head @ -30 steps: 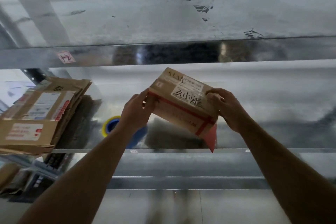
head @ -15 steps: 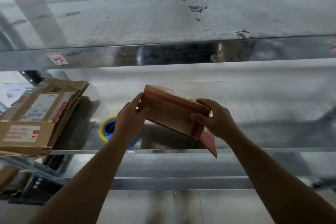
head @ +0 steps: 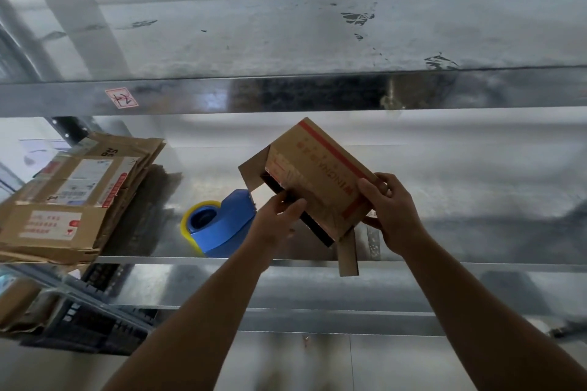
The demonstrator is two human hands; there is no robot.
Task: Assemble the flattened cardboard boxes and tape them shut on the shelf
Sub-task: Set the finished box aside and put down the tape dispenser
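Cardboard box (head: 317, 181): turned since 0.5 s ago, so the red-striped printed face is now toward the camera, with two flaps loose. It is held over the shelf (head: 476, 263) front edge. Left hand (head: 276, 222) pinches the open edge and right hand (head: 390, 216) grips the near-right corner. Bare shelf to the right; tape dispenser (head: 222, 225) just left; flattened boxes (head: 73, 200) far left. Long axis runs far-left to near-right, with the opening facing near-left.

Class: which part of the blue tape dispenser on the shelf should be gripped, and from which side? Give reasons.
Probably grip the tape dispenser by its blue body, right of the roll, reaching from the open front of the shelf. The body is broad and solid; the roll end carries tape. The left hand is closest.
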